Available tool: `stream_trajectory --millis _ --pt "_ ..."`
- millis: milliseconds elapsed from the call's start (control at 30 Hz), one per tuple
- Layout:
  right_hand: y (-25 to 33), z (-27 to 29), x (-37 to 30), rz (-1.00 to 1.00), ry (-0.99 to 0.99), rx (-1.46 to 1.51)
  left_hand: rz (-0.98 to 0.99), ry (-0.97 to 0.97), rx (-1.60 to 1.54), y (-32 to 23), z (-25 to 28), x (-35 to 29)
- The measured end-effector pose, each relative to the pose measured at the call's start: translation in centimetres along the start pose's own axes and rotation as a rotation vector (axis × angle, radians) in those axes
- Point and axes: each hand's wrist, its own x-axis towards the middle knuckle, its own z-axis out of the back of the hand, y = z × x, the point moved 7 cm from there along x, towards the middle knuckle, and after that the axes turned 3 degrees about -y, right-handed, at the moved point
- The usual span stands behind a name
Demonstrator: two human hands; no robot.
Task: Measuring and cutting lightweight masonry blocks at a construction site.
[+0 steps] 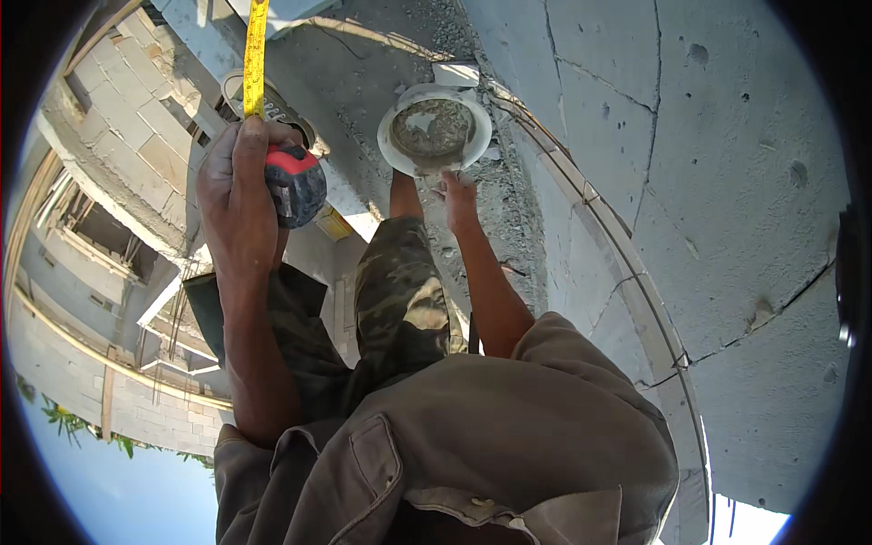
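Observation:
My left hand (234, 186) is closed round a black and red tape measure (298, 193), with the thumb resting on its yellow blade (255, 59). The blade runs out from the hand past the top edge of the view, so its far end is hidden. At the near rim of a round whitish pail (389, 136), my right hand (458, 198) is closed, its fingers partly hidden by the rim. Grey, wet-looking mortar (440, 127) lies inside the pail.
A grey block wall (727, 154) with cracked joints rises on the right. Rubble and dust (454, 36) lie along its foot. Behind my left hand is a partly hidden metal-looking round container (289, 127). Pale blockwork (136, 109) and wooden poles (41, 213) show at the left.

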Motion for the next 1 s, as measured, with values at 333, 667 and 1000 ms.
stream_trajectory --millis 333,667,1000 --pt "-11.9 15.3 -1.0 -0.287 -0.442 0.355 0.033 0.007 0.153 0.4 -0.4 0.0" --pt "-20.4 19.6 5.7 -0.426 -0.604 0.422 0.063 -0.171 0.196 2.2 3.7 -1.2" --pt "-13.0 19.8 8.5 -0.036 -0.417 -0.607 -0.016 0.054 0.122 1.5 -0.4 -1.5"
